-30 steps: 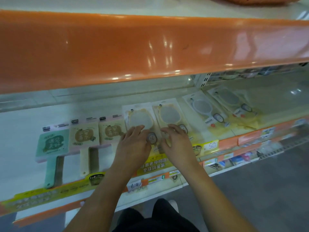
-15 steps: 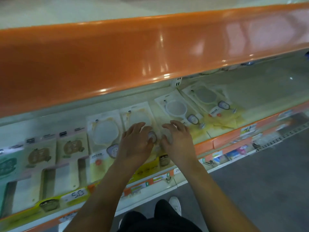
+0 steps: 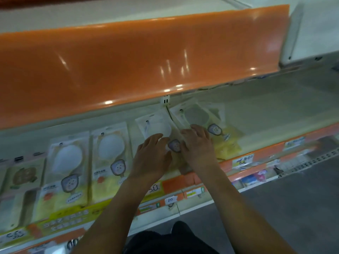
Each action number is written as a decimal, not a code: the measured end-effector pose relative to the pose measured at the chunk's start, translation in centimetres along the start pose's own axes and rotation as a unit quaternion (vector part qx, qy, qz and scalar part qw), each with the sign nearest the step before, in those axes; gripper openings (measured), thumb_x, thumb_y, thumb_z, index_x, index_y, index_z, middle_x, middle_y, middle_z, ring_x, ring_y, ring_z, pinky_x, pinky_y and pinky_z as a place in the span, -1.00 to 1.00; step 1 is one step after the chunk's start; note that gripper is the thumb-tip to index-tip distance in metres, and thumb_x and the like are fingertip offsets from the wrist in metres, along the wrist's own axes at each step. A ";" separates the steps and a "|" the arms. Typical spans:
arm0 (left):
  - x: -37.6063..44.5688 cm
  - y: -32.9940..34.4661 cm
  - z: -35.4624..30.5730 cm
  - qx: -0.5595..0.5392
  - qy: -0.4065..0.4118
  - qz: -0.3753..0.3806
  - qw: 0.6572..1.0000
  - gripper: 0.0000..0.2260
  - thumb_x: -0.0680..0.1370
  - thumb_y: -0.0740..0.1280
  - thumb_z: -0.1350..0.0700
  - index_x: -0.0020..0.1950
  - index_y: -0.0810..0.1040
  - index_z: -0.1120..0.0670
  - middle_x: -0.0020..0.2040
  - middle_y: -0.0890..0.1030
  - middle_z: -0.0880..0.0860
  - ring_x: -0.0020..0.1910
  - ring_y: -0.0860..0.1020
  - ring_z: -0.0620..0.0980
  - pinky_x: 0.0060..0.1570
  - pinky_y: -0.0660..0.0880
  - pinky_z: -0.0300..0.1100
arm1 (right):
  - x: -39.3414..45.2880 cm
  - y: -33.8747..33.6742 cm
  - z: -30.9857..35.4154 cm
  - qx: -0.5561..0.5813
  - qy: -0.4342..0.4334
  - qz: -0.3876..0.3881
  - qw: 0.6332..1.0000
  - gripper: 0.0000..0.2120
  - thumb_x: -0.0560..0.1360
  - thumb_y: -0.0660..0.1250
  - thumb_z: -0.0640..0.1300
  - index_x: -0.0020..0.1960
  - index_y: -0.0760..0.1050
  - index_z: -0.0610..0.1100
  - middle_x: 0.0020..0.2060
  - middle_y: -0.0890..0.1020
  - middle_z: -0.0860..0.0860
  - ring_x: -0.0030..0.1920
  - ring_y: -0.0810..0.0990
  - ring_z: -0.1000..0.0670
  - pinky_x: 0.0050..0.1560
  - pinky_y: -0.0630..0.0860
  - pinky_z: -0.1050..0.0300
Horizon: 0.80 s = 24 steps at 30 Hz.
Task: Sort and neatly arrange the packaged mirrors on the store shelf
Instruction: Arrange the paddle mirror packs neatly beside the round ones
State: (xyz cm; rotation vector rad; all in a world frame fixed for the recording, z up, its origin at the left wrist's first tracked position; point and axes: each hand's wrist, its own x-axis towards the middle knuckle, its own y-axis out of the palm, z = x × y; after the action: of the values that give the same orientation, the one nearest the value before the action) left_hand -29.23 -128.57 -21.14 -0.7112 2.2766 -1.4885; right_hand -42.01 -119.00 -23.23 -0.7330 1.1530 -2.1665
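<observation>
Orange shelf lip (image 3: 128,66) overhead, pale shelf (image 3: 275,114) below it, packaged mirrors lying flat in a row along the front edge.

Risk: the mirror pack (image 3: 157,125) under my hands sits at the seam between two shelf sections, just beside the tilted pile of packs (image 3: 200,118) to its right. If I push sideways, its edge could ride over that pile or skew it further. These look like slick film sleeves; pressing from above may make one slide out toward the price rail (image 3: 242,160).

Pose: both forearms reach in from below, palms down. Left hand (image 3: 152,156) lies flat on the pack's lower part, fingers (image 3: 156,138) spread, nothing clasped. Right hand (image 3: 198,145) is flat against its right edge, fingers extended, holding nothing.
</observation>
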 end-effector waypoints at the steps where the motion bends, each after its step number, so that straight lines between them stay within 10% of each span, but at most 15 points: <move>1: 0.3 0.2 -0.5 -0.001 -0.004 0.000 1.000 -0.58 0.55 0.24 0.02 0.41 0.36 0.01 0.44 0.32 0.01 0.41 0.29 0.06 0.31 0.29 0.00 | 0.6 -0.3 -0.8 -0.012 0.000 0.006 1.000 -0.69 0.44 0.26 -0.03 0.17 0.55 -0.02 0.29 0.46 -0.13 0.34 0.39 -0.29 0.23 0.41 -0.25; 10: 1.6 1.1 -1.9 0.003 -0.027 -0.003 1.000 -0.60 0.56 0.22 -0.02 0.40 0.35 -0.03 0.45 0.30 -0.01 0.42 0.26 0.02 0.31 0.24 -0.05 | 5.2 -2.8 -4.4 -0.106 0.038 0.169 0.979 -0.40 0.45 0.36 0.20 0.43 0.22 0.26 0.57 -0.11 -0.09 0.52 -0.21 -0.35 0.50 -0.15 -0.26; 16: 1.9 0.9 -2.1 -0.006 -0.036 -0.015 0.999 -0.60 0.57 0.22 -0.05 0.40 0.35 -0.04 0.46 0.29 -0.02 0.43 0.25 0.00 0.33 0.22 -0.06 | 5.3 -3.5 -4.5 -0.099 0.049 0.191 0.975 -0.39 0.44 0.28 0.33 0.44 0.20 0.31 0.57 -0.07 -0.08 0.54 -0.12 -0.23 0.50 -0.01 -0.18; 24: 1.6 1.3 -2.1 0.000 -0.034 -0.018 0.999 -0.61 0.57 0.22 -0.04 0.40 0.35 -0.04 0.44 0.30 -0.03 0.42 0.26 -0.01 0.32 0.22 -0.09 | 4.2 -3.5 -3.2 -0.143 0.057 0.121 0.981 -0.68 0.46 0.32 0.02 0.16 0.33 0.19 0.24 0.29 -0.07 0.26 0.26 -0.23 0.27 0.25 -0.08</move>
State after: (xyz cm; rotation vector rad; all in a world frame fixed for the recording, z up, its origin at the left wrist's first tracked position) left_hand -31.96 -127.45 -21.46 -0.7955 2.2247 -1.4568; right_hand -47.90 -118.57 -20.97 -0.5575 1.5503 -1.8805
